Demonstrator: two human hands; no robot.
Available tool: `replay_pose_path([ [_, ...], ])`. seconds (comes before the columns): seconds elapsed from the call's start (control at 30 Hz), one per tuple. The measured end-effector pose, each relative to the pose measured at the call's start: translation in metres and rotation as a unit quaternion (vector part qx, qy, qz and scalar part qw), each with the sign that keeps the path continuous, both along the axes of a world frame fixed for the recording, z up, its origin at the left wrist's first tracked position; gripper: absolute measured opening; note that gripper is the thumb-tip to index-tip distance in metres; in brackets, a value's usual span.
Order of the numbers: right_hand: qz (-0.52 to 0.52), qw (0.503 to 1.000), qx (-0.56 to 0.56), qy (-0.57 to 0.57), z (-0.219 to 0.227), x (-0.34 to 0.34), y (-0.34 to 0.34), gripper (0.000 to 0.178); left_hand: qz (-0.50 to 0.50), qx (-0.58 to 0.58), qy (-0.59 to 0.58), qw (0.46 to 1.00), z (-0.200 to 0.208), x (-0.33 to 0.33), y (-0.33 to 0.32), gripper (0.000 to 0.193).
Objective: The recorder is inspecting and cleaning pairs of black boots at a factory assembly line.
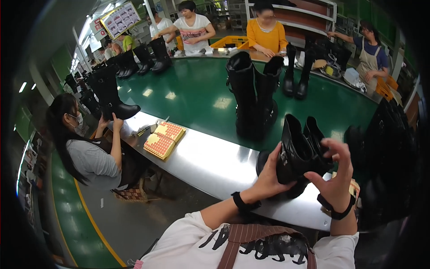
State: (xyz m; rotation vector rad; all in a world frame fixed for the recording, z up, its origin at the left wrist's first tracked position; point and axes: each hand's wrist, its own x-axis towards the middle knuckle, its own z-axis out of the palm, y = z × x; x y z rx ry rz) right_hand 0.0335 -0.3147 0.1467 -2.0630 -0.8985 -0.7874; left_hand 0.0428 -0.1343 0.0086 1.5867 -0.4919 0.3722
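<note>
Above a bright steel worktop (215, 157), the left hand (268, 174) cups a buckled black leather-look boot (293, 154), likely soft-shafted, best gripped low, while the right hand (338, 175) makes a loose C alongside, contact unclear.

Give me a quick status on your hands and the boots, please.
Left hand holding a short black boot; right hand open beside the pair, contact unclear. Tall black boots standing close beyond.

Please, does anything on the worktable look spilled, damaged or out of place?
Nothing stands out. Tall black boots stand upright on the green surface; no spill shows. Small flaws on the boot in the left hand cannot be judged.
</note>
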Motion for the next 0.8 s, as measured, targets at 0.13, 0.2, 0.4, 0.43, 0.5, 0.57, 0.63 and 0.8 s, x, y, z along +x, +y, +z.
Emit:
replay_pose_path([
  [0.13, -0.082, 0.995, 0.058, -0.016, -0.048, 0.011, -0.028, 0.115, -0.033, 0.076, 0.102, 0.991, -0.015, -0.004, 0.033, 0.096],
  [0.2, -0.024, 0.969, 0.174, 0.172, -0.089, 0.005, -0.031, 0.110, -0.025, 0.053, 0.183, 0.981, -0.029, -0.011, 0.040, 0.073],
  [0.4, 0.043, 0.863, 0.228, 0.450, -0.160, 0.016, -0.028, 0.071, 0.076, 0.058, 0.188, 0.977, -0.048, -0.025, 0.032, 0.075],
  [0.43, 0.015, 0.871, 0.152, 0.467, -0.163, 0.018, -0.030, 0.063, 0.086, 0.064, 0.198, 0.974, -0.047, -0.027, 0.032, 0.076],
  [0.5, 0.016, 0.876, 0.129, 0.465, -0.166, 0.020, -0.032, 0.058, 0.108, 0.198, 0.119, 0.967, -0.044, -0.031, 0.034, 0.077],
  [0.57, 0.021, 0.887, 0.102, 0.450, -0.167, 0.023, -0.034, 0.055, 0.123, 0.267, 0.153, 0.943, -0.044, -0.035, 0.037, 0.078],
  [0.63, 0.030, 0.892, 0.086, 0.442, -0.168, 0.026, -0.036, 0.059, 0.110, 0.150, 0.203, 0.961, -0.047, -0.036, 0.037, 0.076],
  [0.8, 0.017, 0.847, 0.150, 0.510, -0.168, 0.019, -0.038, 0.049, 0.121, 0.075, 0.261, 0.955, -0.053, -0.040, 0.042, 0.062],
])
